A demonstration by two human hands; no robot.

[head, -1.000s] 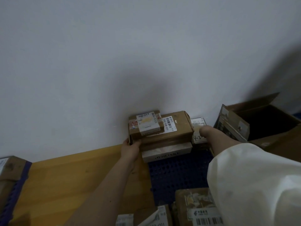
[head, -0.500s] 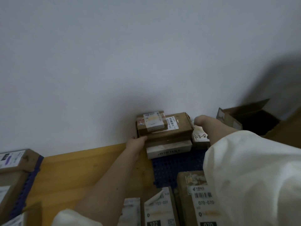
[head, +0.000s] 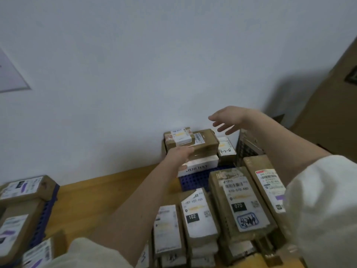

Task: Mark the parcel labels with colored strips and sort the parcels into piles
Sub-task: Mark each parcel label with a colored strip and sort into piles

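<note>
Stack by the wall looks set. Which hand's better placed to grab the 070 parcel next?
Right, probably. The right hand is open and free, its arm above the 070 parcel; the left hand rests against the wall stack.

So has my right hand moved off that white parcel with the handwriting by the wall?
Yes. The right hand has lifted up off the white handwritten parcel and now hovers above it against the white wall, fingers spread.

Parcel sorting room, labelled parcels (head: 239,206), blue pallet (head: 195,179)
</note>
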